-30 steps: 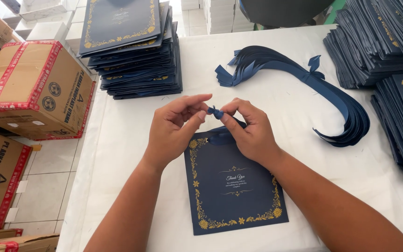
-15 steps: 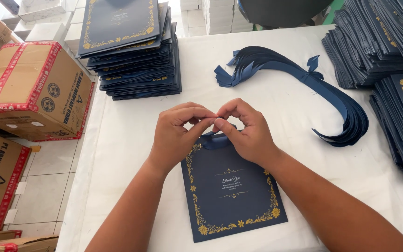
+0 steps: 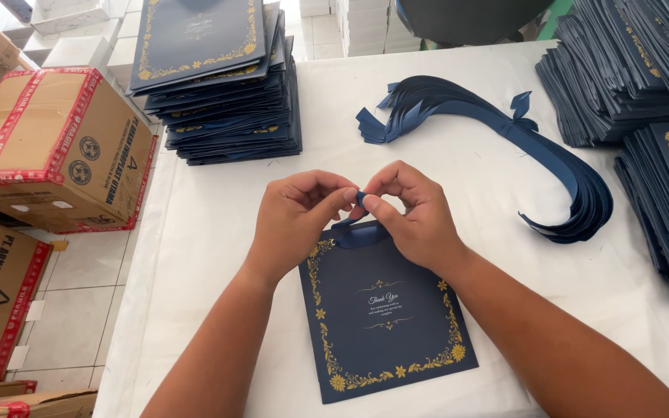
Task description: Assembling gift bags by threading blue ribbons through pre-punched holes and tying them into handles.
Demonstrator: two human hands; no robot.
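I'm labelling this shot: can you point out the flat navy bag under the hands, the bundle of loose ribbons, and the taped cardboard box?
navy bag (image 3: 385, 325), head view, middle of its front face.
ribbon bundle (image 3: 559, 166), head view, on the curved band.
cardboard box (image 3: 48, 147), head view, its top face.

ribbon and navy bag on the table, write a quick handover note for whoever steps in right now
Left hand: fingertips pinch the ribbon at the top edge of the navy bag.
Right hand: pinches the same ribbon from the other side.
Things: the bag lies flat on the white table; a bundle of spare ribbons lies behind the hands; stacks of like bags sit at back left and right.
Done: ribbon is at the bag's top.
Left: ribbon is not yet let go; whether it is tied cannot be seen.
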